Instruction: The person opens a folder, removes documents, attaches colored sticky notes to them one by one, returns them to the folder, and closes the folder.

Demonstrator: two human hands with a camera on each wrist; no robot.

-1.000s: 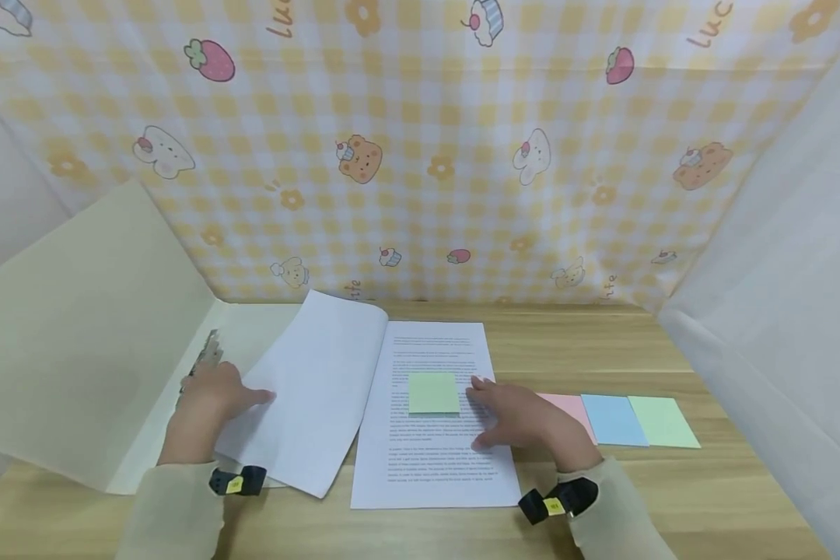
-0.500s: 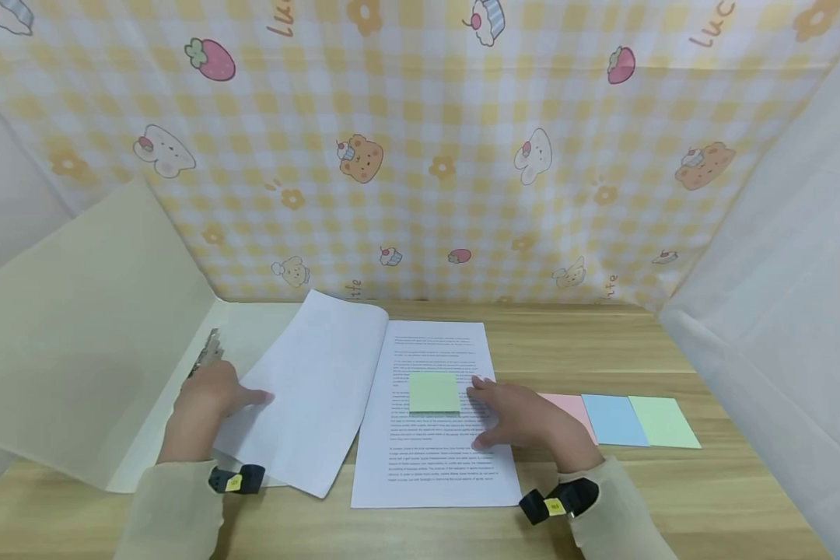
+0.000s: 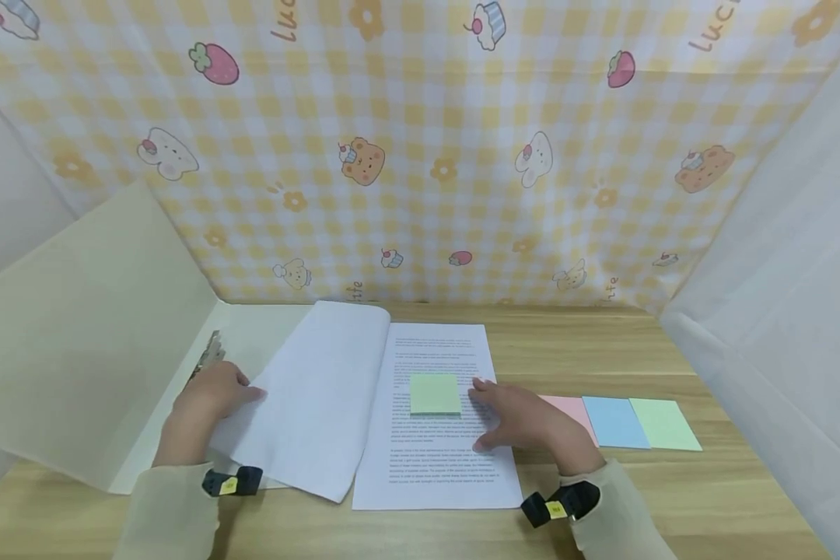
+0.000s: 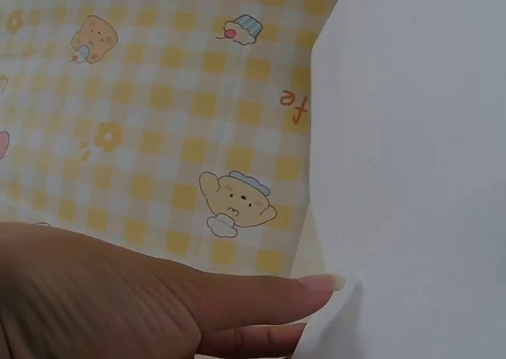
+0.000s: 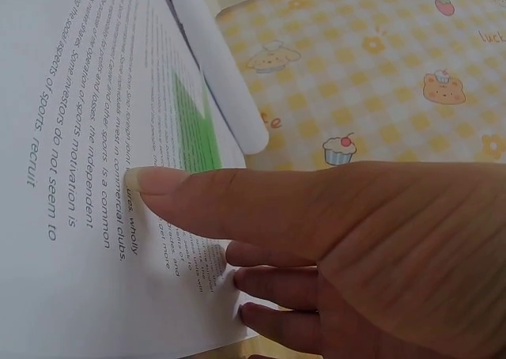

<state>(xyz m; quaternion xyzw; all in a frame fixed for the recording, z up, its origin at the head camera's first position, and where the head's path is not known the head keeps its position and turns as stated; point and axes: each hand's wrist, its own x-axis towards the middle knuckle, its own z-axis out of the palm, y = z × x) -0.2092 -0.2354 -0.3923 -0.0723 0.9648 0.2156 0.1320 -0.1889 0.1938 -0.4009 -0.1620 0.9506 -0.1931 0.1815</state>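
My left hand (image 3: 206, 404) is at the left edge of a turned white sheet (image 3: 315, 397). In the left wrist view its thumb (image 4: 320, 284) lies on the sheet's face while a finger passes behind the edge, so the sheet is pinched. That sheet curves over from a printed stack (image 3: 441, 467). A green sticky note pad (image 3: 434, 393) lies on the printed page. My right hand (image 3: 525, 420) rests on the page's right edge, fingers spread beside the pad. The right wrist view shows the right thumb (image 5: 166, 181) flat over the text.
An open file folder (image 3: 91, 342) with a metal clip (image 3: 213, 350) stands at the left, its cover raised. Pink (image 3: 567, 412), blue (image 3: 616, 422) and green (image 3: 665, 424) sticky notes lie to the right on the wooden table (image 3: 567, 350). A checked cloth (image 3: 420, 155) hangs behind.
My left fingers have drawn in toward the thumb at the sheet's edge. The sheet's top corner has sunk and its lower corner has shifted slightly right. My right hand holds its place.
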